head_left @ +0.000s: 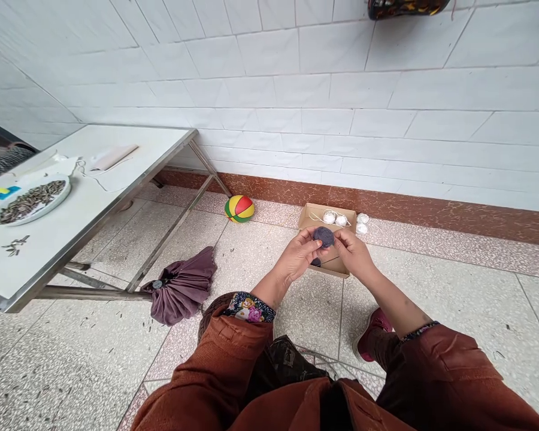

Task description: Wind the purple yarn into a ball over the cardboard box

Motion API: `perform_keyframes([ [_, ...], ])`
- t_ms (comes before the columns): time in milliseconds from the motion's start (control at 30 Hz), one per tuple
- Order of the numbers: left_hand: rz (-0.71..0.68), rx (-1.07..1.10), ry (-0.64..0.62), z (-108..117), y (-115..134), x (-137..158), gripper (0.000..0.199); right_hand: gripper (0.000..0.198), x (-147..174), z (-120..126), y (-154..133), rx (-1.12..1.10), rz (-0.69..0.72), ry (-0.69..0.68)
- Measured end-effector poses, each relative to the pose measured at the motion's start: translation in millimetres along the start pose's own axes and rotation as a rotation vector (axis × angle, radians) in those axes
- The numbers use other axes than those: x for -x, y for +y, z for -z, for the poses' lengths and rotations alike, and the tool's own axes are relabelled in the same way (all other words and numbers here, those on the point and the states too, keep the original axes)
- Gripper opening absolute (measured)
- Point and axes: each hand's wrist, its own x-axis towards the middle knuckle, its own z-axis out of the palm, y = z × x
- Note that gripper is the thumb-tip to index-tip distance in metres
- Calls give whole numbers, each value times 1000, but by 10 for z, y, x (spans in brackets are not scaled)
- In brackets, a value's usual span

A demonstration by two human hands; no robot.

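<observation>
A small dark grey-purple ball of yarn (323, 237) is held in front of me, above a cardboard box. My left hand (300, 254) grips it from the left, with thumb and fingers closed round its edge. At the ball's right edge, the fingers of my right hand (351, 252) are pinched together on the yarn; the strand itself is too fine to make out clearly. Below, the shallow cardboard box (306, 216) stands on the floor, partly hidden by my hands. Inside lie white balls of yarn (329, 217) with loose strands, and a dark piece of yarn (315, 262).
More white yarn (362, 224) sits beside the box, near the tiled wall (269, 90). A colourful ball (239, 209) rests on the floor. To the left are a folded purple umbrella (184, 287) and a metal-framed table (94, 206) bearing a plate (67, 193) of dark husks.
</observation>
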Motion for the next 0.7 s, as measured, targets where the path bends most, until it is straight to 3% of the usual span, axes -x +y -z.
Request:
perform_keyframes([
  [100,-43,-29,85,53,10,-43,48,19,47,4,-54,32,63,-118],
  [233,-120,-281,198,113,-9,-84,44,16,84,79,-182,-29,107,-326],
  [333,-112,-464,189,119,-29,-67,42,17,43,178,-235,-86,130,-257],
  [433,-40,-545,31,92,-40,-23,40,19,-38,253,-195,-85,158,-123],
  [567,8,-394,-159,29,-38,21,60,21,-103,233,-53,-90,82,-39],
  [633,7,-265,-164,6,-31,25,72,23,-99,182,8,-106,18,-28],
  [700,0,-185,-142,0,-19,15,67,24,-75,129,36,-96,-7,-49],
])
